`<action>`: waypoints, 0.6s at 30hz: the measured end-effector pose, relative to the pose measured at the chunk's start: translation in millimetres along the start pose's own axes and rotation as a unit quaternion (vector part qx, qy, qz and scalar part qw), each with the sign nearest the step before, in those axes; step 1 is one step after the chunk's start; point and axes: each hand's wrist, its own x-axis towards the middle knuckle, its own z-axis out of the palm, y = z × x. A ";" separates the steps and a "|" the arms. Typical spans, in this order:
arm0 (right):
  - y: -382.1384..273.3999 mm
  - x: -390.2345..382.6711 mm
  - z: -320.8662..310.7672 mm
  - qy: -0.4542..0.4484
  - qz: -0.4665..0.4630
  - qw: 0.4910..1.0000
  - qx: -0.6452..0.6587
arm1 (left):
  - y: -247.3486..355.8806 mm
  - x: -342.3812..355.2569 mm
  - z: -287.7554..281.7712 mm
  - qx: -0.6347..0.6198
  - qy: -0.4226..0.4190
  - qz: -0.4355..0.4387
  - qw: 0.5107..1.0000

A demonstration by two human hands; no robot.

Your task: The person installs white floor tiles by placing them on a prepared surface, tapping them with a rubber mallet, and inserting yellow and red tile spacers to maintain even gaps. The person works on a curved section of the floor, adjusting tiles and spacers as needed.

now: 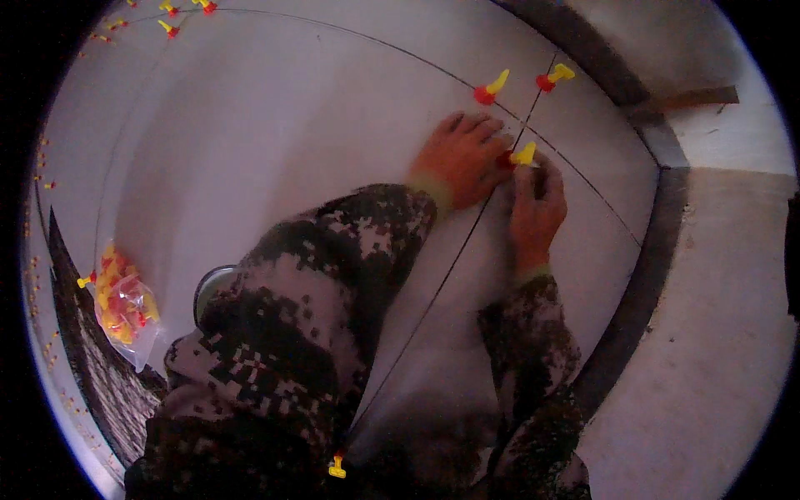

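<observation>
My left hand (pixel 458 158) lies palm down on a pale tile (pixel 292 108), fingers apart, beside a thin joint that crosses another. Just to its right my right hand (pixel 537 212) has its fingers closed round a yellow-and-red tile leveler (pixel 523 154) standing on the joint. Two similar levelers (pixel 492 90) (pixel 554 79) sit beyond my hands, one on each side of the crossing line. A yellow leveler (pixel 337 467) shows at the lower middle. Camouflage sleeves cover both my arms.
A clear bag of red and yellow pieces (pixel 125 304) lies left, near a round rim (pixel 208 283) partly behind my arm and a dark textured edge (pixel 83 350). Several levelers (pixel 171 29) dot the far-left tiles. A dark border (pixel 633 317) and pale wall (pixel 717 275) run along the right.
</observation>
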 end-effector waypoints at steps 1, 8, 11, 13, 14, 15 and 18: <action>-3.3 3.6 1.6 0.013 -0.024 1.000 -0.003 | 0.5 5.8 0.5 0.005 -0.002 0.011 1.000; -0.8 7.8 -3.0 -0.027 0.005 0.998 0.058 | -5.9 14.9 10.8 -0.021 0.024 0.044 0.999; -18.9 20.2 -8.7 -0.079 0.019 0.991 0.110 | -3.3 11.5 9.7 -0.017 0.024 0.040 0.999; -12.9 27.8 -12.9 -0.121 0.001 0.988 0.101 | -4.3 12.1 7.3 -0.025 0.034 0.049 0.998; -9.2 30.4 -15.1 -0.142 -0.008 0.985 0.096 | -4.6 12.8 6.6 -0.028 0.039 0.054 0.997; -5.5 30.7 -18.2 -0.131 0.004 0.986 0.100 | -3.9 13.6 7.3 -0.032 0.042 0.058 0.997; -3.0 29.0 -15.0 -0.105 0.022 0.988 0.114 | -5.1 13.9 10.5 -0.036 0.038 0.054 0.997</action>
